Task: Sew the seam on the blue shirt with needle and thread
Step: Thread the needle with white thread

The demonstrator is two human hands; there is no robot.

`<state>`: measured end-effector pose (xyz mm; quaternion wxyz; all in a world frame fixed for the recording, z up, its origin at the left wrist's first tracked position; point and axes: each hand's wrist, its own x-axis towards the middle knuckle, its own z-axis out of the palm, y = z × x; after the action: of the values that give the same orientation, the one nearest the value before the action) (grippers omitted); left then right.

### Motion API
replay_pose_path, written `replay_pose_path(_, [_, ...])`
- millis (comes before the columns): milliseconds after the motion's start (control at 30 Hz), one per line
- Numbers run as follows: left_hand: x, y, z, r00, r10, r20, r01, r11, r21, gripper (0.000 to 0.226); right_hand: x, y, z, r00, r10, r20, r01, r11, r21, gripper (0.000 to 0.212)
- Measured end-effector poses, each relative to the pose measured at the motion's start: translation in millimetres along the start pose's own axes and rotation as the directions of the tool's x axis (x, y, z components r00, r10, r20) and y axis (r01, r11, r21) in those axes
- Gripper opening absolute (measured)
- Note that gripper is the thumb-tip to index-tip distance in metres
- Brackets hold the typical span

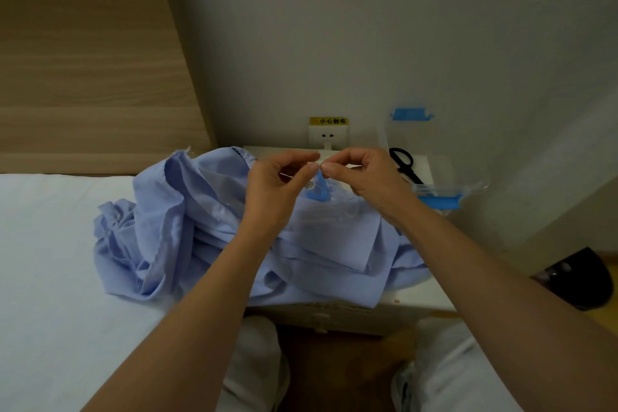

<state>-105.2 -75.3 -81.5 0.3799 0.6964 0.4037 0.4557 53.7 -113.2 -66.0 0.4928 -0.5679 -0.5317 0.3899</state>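
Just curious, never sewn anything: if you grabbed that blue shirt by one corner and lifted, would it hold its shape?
Probably not. The blue shirt lies crumpled in soft folds, so it would likely hang limp. It looks thin, so probably light.

two hands (277, 184), one shirt (187, 227), one scissors (404, 164).

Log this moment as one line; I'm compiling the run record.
stage: handling thread | left hand: pinching thread | right hand: pinching, needle unclear | blue shirt: crumpled, unheld | scissors: idle
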Motion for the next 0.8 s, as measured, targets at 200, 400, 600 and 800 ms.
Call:
replay_pose_path(200, [0.3, -2.3, 0.8, 1.000, 0.008, -0.005, -0.008, 0.997, 0.075, 0.004, 0.2, 0.9, -0.1, 1.000, 0.004, 0.028, -0.004, 1.000, -0.007, 0.009])
replay_pose_path(400, [-0.2, -2.3, 2.5, 1.000, 0.018, 0.001, -0.018, 0.987, 0.157, 0.004, 4.8, 5.6, 0.9, 0.999, -0.040, -0.021, 0.038, 0.997, -0.073, 0.007])
replay_pose_path(600, [-0.5, -3.6, 2.1, 1.000, -0.011, 0.002, 0.011, 0.990, 0.140, 0.005, 6.3, 3.7, -0.5, 0.997, -0.071, -0.005, 0.070, 0.993, -0.098, 0.010])
replay_pose_path(800, [-2.1, 0.1, 1.3, 0.997, -0.077, 0.026, 0.078, 0.997, -0.007, 0.005, 10.7, 1.1, -4.5, 0.980, -0.133, -0.149, 0.126, 0.991, -0.053, 0.017])
